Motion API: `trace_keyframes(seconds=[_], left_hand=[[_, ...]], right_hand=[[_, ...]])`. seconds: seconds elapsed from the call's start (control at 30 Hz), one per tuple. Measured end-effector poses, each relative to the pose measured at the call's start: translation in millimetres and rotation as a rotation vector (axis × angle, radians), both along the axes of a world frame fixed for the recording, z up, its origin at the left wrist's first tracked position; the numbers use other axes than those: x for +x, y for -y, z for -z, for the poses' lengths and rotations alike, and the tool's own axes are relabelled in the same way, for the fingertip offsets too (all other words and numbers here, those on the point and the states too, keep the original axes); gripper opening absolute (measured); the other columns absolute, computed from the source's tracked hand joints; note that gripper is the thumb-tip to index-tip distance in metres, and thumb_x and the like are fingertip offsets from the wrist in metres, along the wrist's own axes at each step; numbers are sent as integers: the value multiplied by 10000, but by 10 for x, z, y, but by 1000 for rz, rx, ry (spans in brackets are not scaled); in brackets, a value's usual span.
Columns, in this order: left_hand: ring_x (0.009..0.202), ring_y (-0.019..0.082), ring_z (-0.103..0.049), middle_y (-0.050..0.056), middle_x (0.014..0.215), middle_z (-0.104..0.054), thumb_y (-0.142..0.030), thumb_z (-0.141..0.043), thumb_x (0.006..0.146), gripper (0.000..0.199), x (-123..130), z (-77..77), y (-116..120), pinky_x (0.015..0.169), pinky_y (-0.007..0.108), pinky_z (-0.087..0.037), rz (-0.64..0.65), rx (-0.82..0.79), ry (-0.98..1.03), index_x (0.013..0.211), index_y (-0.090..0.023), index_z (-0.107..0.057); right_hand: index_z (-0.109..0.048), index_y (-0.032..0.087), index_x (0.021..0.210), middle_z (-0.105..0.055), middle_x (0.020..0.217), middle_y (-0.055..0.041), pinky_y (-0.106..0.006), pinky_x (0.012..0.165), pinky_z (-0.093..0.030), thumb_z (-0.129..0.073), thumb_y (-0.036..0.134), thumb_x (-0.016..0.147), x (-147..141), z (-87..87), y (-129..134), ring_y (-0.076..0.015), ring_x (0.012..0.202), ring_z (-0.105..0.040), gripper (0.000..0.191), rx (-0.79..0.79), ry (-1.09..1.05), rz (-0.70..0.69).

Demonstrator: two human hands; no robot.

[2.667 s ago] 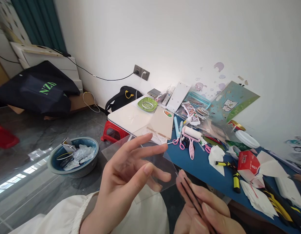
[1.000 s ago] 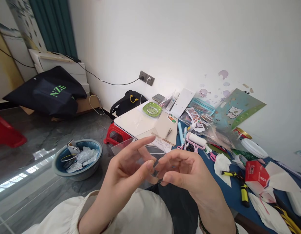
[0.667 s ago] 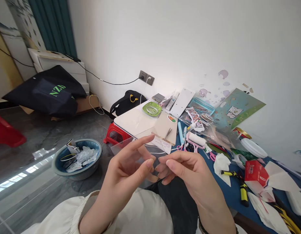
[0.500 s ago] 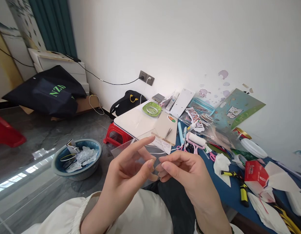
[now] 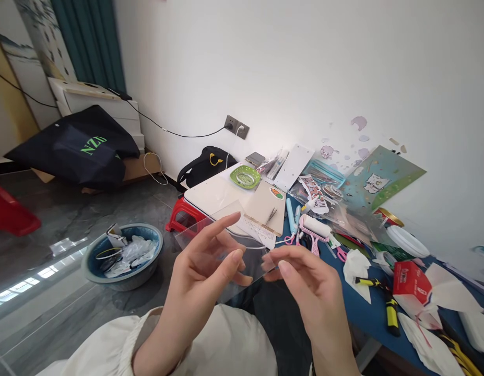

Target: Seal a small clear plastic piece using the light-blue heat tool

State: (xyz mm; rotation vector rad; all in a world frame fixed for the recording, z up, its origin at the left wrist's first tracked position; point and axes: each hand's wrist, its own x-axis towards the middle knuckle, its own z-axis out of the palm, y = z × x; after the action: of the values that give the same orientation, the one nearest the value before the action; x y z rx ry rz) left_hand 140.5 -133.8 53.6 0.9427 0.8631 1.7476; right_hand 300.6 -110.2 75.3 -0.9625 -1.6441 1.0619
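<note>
A thin clear plastic sheet (image 5: 220, 237) is held up in front of me, tilted, over the near edge of the white table. My left hand (image 5: 210, 266) has its thumb and fingers closed on the sheet, with the index finger stretched along it. At the sheet's right corner is my right hand (image 5: 304, 277), its thumb apart from the curled fingers and nothing clearly gripped between them. Behind the sheet lie a beige board (image 5: 261, 206) with tweezers (image 5: 271, 214) on it and a strip of printed paper (image 5: 254, 230).
A green dish (image 5: 245, 177) stands on the white table. Scissors, a pink lint roller (image 5: 315, 227), tissues and a red box (image 5: 411, 282) crowd the blue surface at right. A blue basin (image 5: 124, 279) of plastic sits on the floor at left.
My right hand has moved slightly right, away from my left, and its thumb has parted from its fingers. The clear sheet shows more plainly between the hands.
</note>
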Motion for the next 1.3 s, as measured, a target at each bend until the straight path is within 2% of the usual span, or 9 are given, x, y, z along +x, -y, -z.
trace_keyframes(seconds=[0.1,0.17,0.2,0.53,0.73,0.97,1.07,1.17,1.3], left_hand=[[596,90,-589,-38,755,-574,-236,-640,828,362,35,14,13,527,198,-578,-104,67,-71,1165,-367,-627],[590,82,-587,-40,769,-576,-201,-623,839,380,65,27,31,536,203,-588,-149,111,-118,1174,-379,-616],[589,81,-587,-38,780,-578,-180,-612,844,397,79,36,40,538,207,-591,-164,139,-139,1188,-379,-607],[693,131,-542,-3,750,-634,51,-579,757,640,66,151,29,669,307,-488,-407,587,-494,1331,-225,-509],[705,128,-511,18,781,-609,62,-578,755,566,18,148,74,599,281,-429,-374,564,-620,1267,-177,-532],[678,121,-472,25,726,-568,17,-562,791,248,1,74,89,546,256,-409,-362,558,-688,944,-152,-660],[666,120,-466,24,711,-568,27,-553,790,232,17,58,76,541,253,-410,-370,551,-679,872,-160,-662],[664,124,-469,17,707,-573,52,-553,774,359,34,88,54,540,258,-417,-401,561,-636,1043,-168,-644],[657,128,-471,3,734,-600,60,-567,751,614,46,164,23,556,275,-442,-462,615,-589,1295,-222,-516]], right_hand=[[-649,228,933,-685,905,-17,-231,759,-539,-590,120,859,-36,25,65,-135,838,-646,144,486,208,231],[-621,207,913,-672,884,-19,-225,793,-517,-592,70,840,-92,35,89,-130,859,-637,158,665,272,266],[-609,201,906,-665,874,-18,-219,791,-513,-592,60,837,-120,39,94,-126,855,-635,158,688,282,269],[-607,243,897,-638,847,23,-200,721,-504,-594,89,855,-198,115,109,-105,817,-604,160,492,93,263],[-599,244,872,-633,826,37,-171,725,-490,-574,104,873,-213,90,115,-88,800,-596,143,506,114,274],[-574,235,901,-607,831,27,-163,694,-470,-520,104,902,-209,87,99,-84,772,-573,141,543,189,266],[-557,233,909,-586,831,23,-173,697,-457,-498,100,912,-203,99,90,-88,772,-557,145,537,218,242],[-539,233,903,-568,842,18,-184,708,-448,-478,98,917,-203,112,91,-96,792,-548,148,525,223,224],[-521,235,901,-559,871,7,-210,741,-447,-460,108,924,-211,127,101,-113,840,-553,143,499,207,202]])
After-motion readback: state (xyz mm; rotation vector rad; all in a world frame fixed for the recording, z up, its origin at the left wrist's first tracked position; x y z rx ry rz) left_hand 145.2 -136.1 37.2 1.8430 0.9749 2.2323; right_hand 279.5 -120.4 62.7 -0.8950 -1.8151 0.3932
